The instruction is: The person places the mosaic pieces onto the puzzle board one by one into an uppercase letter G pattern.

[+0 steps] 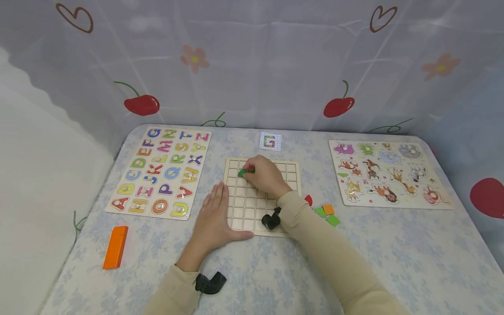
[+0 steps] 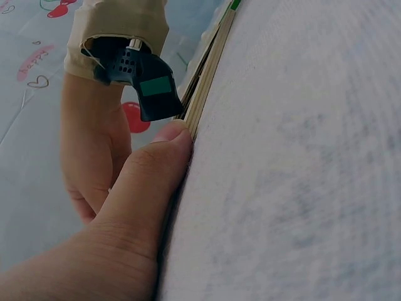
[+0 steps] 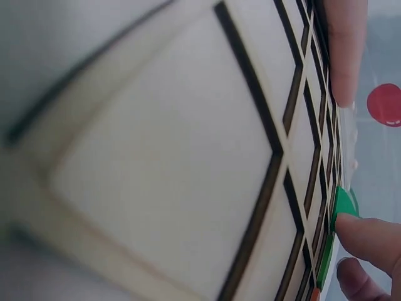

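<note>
A square wooden grid board [image 1: 249,202] lies on the table in the head view. Along its left edge stretch the straight fingers of my left hand [image 1: 212,221], with the thumb out against the front edge. Over the board's upper left cells, my right hand [image 1: 266,176] pinches a green rounded tile [image 1: 242,173]. The right wrist view has its thumb [image 3: 366,238] against that green tile, which stands tilted at the grid. Beside it a flat green tile [image 3: 324,263] and a bit of an orange one [image 3: 315,294] sit in the board; the right hand hides them in the head view.
Loose green tiles [image 1: 333,220], an orange tile [image 1: 328,209] and a red tile [image 1: 309,200] lie right of the board. Behind it is a card with a coloured G [image 1: 270,141]. A letter puzzle [image 1: 161,170], an animal puzzle [image 1: 379,175] and an orange block [image 1: 115,247] flank it.
</note>
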Motion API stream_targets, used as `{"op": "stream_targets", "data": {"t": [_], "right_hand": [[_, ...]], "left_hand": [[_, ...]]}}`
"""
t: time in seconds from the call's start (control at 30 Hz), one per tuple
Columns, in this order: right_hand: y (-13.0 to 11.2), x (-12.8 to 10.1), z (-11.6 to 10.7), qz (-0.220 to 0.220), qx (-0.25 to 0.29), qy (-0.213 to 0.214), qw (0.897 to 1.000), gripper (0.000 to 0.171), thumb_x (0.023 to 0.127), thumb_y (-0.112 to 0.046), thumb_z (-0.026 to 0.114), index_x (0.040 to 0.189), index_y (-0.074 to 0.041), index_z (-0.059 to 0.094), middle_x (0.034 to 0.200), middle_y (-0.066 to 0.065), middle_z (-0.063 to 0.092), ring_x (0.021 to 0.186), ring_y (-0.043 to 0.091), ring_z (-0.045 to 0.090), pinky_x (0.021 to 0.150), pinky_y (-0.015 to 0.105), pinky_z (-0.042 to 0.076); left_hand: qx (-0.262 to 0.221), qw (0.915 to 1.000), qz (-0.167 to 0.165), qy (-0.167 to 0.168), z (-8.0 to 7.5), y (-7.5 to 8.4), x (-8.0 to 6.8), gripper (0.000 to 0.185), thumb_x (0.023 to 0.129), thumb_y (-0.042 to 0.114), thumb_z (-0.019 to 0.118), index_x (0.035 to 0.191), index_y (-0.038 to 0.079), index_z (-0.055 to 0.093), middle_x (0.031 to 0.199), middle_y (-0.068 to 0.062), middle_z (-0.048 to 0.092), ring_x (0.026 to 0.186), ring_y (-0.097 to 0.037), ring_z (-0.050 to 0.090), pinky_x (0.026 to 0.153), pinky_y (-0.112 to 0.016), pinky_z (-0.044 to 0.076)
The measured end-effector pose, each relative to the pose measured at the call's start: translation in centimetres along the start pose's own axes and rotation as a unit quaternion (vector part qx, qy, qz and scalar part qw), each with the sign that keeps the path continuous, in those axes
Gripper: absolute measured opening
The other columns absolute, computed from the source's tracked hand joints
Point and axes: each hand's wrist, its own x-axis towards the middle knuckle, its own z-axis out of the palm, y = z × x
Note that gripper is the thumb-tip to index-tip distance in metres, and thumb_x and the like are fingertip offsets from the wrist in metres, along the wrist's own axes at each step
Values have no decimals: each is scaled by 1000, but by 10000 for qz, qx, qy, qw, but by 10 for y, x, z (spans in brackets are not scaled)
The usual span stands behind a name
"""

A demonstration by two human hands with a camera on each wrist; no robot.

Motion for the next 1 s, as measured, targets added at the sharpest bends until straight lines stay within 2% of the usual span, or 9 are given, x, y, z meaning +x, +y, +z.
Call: {"op": "stream_targets", "data": {"t": [0.27,0.47,0.57,0.7,0.87,1.0], "right_hand": [[-2,-1,-1,32,-577,-143,9982,24,94,-22,70,116,-14,75,105,2,65,90,16,62,77,31,54],[-1,-4,-8,-41,-712,-411,9966,18,94,-22,69,109,-16,77,105,0,65,87,15,61,77,30,53],[-1,-10,-18,-220,-641,-527,9963,16,94,-22,68,107,-17,77,103,-1,64,85,15,58,75,31,51],[2,-23,-38,-348,-429,-457,9974,24,95,-22,66,118,-15,72,102,0,64,84,18,56,71,32,49],[17,-47,-64,-136,-297,-223,9992,30,97,-25,65,125,-15,67,100,1,63,82,20,53,70,33,46],[39,-68,-80,102,-256,-113,9996,31,96,-25,66,126,-15,66,99,1,62,72,21,49,62,32,45]], "left_hand": [[-29,10000,-25,-35,0,0,0,151,54,96,59,159,2,3,168,-13,0,157,-25,0,127,-45,10],[-69,10000,2,-41,0,2,-1,151,54,96,59,159,2,3,168,-13,1,157,-26,1,127,-46,10],[-71,10000,-13,-29,0,2,0,151,54,95,60,159,2,4,168,-13,1,157,-27,1,127,-46,10],[-61,9999,-56,-68,0,2,1,151,54,95,61,159,3,3,168,-12,0,157,-26,0,127,-46,9],[-110,9998,-114,-87,1,2,1,151,54,93,63,159,4,2,169,-10,-1,157,-26,-1,128,-46,9],[-185,9997,-149,-93,1,2,0,151,54,92,66,159,5,1,169,-9,-2,157,-25,-1,128,-46,8]]}}
